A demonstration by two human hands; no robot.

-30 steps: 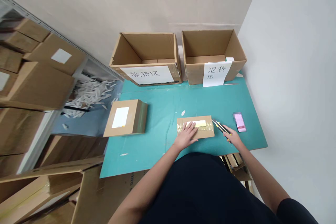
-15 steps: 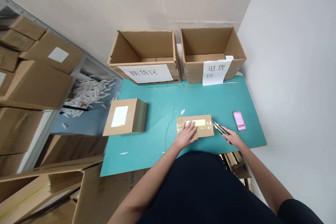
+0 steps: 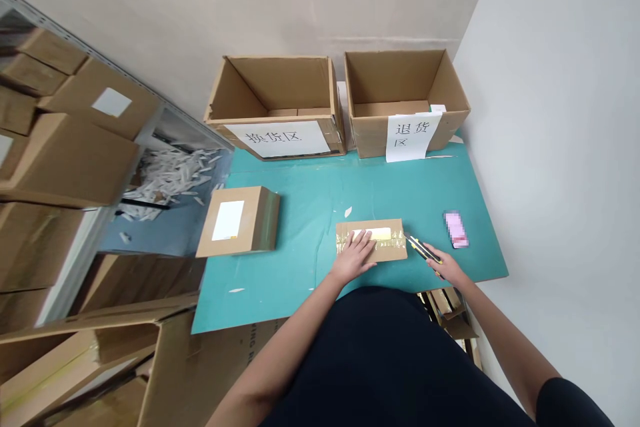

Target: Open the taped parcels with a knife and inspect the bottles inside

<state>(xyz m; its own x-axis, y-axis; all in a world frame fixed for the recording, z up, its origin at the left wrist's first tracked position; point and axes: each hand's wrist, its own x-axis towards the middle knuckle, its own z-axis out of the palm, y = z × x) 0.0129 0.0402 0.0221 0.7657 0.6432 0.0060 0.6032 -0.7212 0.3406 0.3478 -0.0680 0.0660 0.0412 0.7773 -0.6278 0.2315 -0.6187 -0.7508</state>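
Cardboard parcel [image 3: 371, 240] lies flat on the teal work board [image 3: 320, 213], close to the board's near edge, with clear tape across it and a pale yellow label on top. Left hand [image 3: 354, 257] is palm down on the parcel, fingers spread, pressing, not gripping. Right hand [image 3: 447, 267] is curled round a yellow-and-black utility knife [image 3: 423, 249], held just off the parcel's right edge, tip end toward that edge; contact unclear. Blurred-out phone [image 3: 455, 229] sits to the right, beside the knife but apart from it, near the board's right edge by the white wall. Labelled carton [image 3: 237, 221] sits left, well apart from the parcel, with a wide teal gap between. Two open cartons [image 3: 275, 90] [image 3: 405, 97] stand side by side at the far edge, paper signs on their fronts. Stacked boxes [image 3: 65, 160] rise beyond the left edge.
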